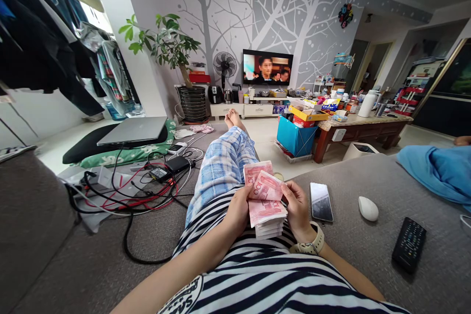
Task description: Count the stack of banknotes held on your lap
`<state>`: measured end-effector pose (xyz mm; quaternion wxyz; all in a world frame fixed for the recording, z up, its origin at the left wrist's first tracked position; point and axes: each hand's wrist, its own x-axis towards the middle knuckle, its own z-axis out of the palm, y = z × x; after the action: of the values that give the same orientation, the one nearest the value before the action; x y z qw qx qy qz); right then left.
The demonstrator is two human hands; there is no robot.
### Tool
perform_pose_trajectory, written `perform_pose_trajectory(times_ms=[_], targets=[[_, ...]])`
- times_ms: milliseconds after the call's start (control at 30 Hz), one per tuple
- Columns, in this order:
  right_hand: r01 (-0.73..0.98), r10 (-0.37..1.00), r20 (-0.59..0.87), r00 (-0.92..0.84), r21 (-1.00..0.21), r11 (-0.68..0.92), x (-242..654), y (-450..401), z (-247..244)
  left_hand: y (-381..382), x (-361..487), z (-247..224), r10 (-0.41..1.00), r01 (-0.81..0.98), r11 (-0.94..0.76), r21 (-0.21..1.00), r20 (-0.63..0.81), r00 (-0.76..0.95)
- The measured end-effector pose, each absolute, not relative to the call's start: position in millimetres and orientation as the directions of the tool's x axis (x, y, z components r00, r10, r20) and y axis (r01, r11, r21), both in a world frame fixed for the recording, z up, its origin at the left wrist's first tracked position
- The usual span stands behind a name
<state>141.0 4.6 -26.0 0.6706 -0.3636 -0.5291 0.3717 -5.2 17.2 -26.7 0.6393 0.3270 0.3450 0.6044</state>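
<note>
Above my lap, my left hand is closed around the left side of a wad of red 100 banknotes, with several more notes fanned out beneath its lower edge. One banknote slants across the top, and my right hand pinches its right corner between thumb and fingers. Another part of the notes sticks up behind it, towards my knees. A pale watch is on my right wrist. Some fingers of both hands are hidden by the notes.
On the grey sofa to my right lie a phone, a white mouse and a black remote control. Tangled cables and a laptop are on my left. A cluttered table stands beyond, with a blue box beside it.
</note>
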Motion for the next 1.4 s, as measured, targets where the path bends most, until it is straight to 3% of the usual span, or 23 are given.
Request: perform_pose_trajectory(times_ms=[1000,1400], targets=[[-0.144,0.856,0.478,0.196,-0.850,0.507,141,4,-27,17,-8,-24,1.000,-0.470,-0.007,0.883,0.019,0.021],[-0.173,0.869,0.460,0.181,-0.855,0.489,141,5,-31,14,-5,-20,0.998,-0.527,0.019,0.850,0.019,0.066]])
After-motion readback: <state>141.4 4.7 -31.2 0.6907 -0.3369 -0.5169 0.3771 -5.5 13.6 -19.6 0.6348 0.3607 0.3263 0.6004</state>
